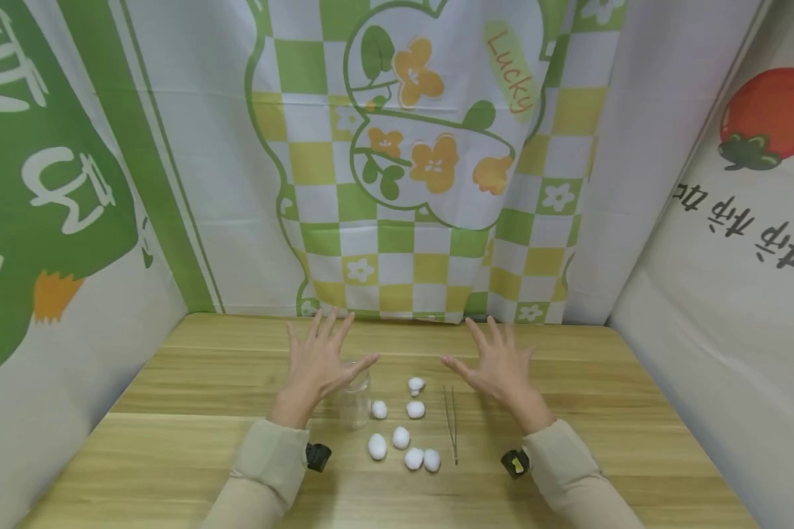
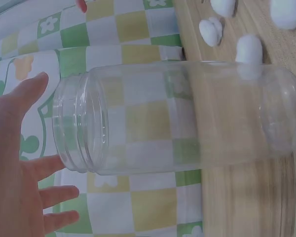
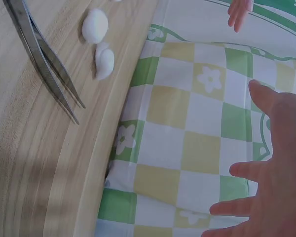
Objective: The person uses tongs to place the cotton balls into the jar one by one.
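Observation:
My left hand point(image 1: 320, 361) is raised with fingers spread, above and beside a clear jar point(image 1: 353, 404). In the left wrist view the upright jar point(image 2: 148, 118) has an open mouth near my left hand point(image 2: 19, 153); whether they touch I cannot tell. My right hand point(image 1: 503, 367), also spread, holds nothing over the right side of the table. Metal tweezers point(image 1: 455, 433) lie near it, tips pointing away, and show in the right wrist view point(image 3: 44, 64) too. Several white cotton balls point(image 1: 401, 438) lie between jar and tweezers.
The wooden table point(image 1: 238, 367) ends at a hanging checked cloth point(image 1: 397, 250) behind. Printed cloths also hang at the left point(image 1: 165, 279) and right point(image 1: 701, 294) sides. Black devices point(image 1: 317, 457) are worn at both wrists.

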The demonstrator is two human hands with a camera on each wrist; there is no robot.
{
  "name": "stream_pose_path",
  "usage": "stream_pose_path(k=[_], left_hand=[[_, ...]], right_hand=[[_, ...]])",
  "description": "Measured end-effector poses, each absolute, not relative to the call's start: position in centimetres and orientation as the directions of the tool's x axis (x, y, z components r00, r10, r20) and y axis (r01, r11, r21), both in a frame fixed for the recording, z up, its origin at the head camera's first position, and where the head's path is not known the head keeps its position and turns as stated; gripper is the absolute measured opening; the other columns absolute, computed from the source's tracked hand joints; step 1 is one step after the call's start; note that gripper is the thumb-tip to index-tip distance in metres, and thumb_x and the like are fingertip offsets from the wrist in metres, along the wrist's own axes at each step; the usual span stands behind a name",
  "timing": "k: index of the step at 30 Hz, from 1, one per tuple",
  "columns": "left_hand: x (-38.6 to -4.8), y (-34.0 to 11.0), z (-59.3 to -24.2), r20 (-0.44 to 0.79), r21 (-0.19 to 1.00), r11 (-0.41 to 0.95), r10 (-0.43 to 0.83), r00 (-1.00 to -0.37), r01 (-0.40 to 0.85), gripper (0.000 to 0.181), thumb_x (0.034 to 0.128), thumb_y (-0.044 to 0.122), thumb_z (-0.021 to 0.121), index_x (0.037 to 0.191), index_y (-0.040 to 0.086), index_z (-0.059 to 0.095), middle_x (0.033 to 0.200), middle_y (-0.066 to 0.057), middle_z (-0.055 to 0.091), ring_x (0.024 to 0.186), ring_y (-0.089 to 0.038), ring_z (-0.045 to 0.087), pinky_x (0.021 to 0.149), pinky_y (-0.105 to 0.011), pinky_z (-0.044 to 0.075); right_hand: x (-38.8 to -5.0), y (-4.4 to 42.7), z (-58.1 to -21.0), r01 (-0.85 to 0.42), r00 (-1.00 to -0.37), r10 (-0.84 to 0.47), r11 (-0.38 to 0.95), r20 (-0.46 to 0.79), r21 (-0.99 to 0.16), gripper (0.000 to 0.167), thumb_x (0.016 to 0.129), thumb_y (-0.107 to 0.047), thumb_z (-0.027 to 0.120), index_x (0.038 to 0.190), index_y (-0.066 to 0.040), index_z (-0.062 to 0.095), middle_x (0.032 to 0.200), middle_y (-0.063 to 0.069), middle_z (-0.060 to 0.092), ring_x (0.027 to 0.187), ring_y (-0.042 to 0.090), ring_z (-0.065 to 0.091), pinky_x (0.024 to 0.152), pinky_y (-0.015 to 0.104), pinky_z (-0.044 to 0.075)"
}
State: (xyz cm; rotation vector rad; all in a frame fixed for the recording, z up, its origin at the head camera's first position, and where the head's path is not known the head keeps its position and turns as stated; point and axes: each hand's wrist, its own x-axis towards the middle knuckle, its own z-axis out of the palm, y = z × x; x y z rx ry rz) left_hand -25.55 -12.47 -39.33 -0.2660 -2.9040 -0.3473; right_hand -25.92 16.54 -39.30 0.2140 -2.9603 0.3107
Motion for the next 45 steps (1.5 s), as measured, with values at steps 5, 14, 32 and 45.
stream_pose_path(k=[5, 14, 32, 45], left_hand=[[-25.3, -12.6, -39.6, 0.239, 0.233, 0.946, 0.17, -0.956, 0.226, 0.085, 0.086, 0.07, 0.047, 0.151, 0.019, 0.029, 0.161, -0.011, 0.023, 0.15, -0.036, 0.021, 0.115, -0.071, 0.003], [-24.7, -13.0, -40.1, 0.282, 0.29, 0.909, 0.218, -0.934, 0.299, 0.078, 0.0866, 0.062, 0.054, 0.145, 0.012, 0.041, 0.149, -0.016, 0.046, 0.138, -0.039, 0.043, 0.115, -0.063, 0.025], [-23.7, -13.7, -42.3, 0.251, 0.643, 0.686, 0.232, -0.94, 0.34, 0.071, 0.0836, 0.049, 0.069, 0.14, 0.01, 0.049, 0.137, -0.014, 0.059, 0.131, -0.037, 0.051, 0.109, -0.056, 0.04], [-23.5, -14.0, -44.6, 0.239, 0.778, 0.548, 0.196, -0.951, 0.308, 0.073, 0.079, 0.038, 0.078, 0.139, 0.007, 0.049, 0.139, -0.015, 0.056, 0.131, -0.038, 0.051, 0.109, -0.053, 0.041]], right_hand=[[-25.6, 16.6, -39.4, -0.188, -0.975, -0.153, 0.954, 0.161, -0.233, 0.085, 0.087, -0.068, 0.05, 0.153, -0.02, 0.025, 0.157, 0.022, 0.029, 0.142, 0.049, 0.028, 0.1, 0.079, 0.026], [-24.8, 16.5, -39.8, -0.246, -0.967, -0.214, 0.928, 0.142, -0.279, 0.08, 0.089, -0.056, 0.057, 0.147, -0.006, 0.035, 0.145, 0.028, 0.043, 0.132, 0.048, 0.043, 0.101, 0.063, 0.043], [-24.1, 16.2, -41.7, -0.263, -0.964, -0.258, 0.872, 0.069, -0.413, 0.051, 0.085, -0.03, 0.072, 0.12, 0.005, 0.059, 0.106, 0.025, 0.07, 0.093, 0.035, 0.068, 0.081, 0.047, 0.057], [-23.2, 16.1, -43.4, -0.226, -0.972, -0.231, 0.861, 0.045, -0.456, 0.034, 0.08, -0.022, 0.077, 0.098, 0.005, 0.069, 0.077, 0.011, 0.07, 0.069, 0.017, 0.063, 0.062, 0.032, 0.053]])
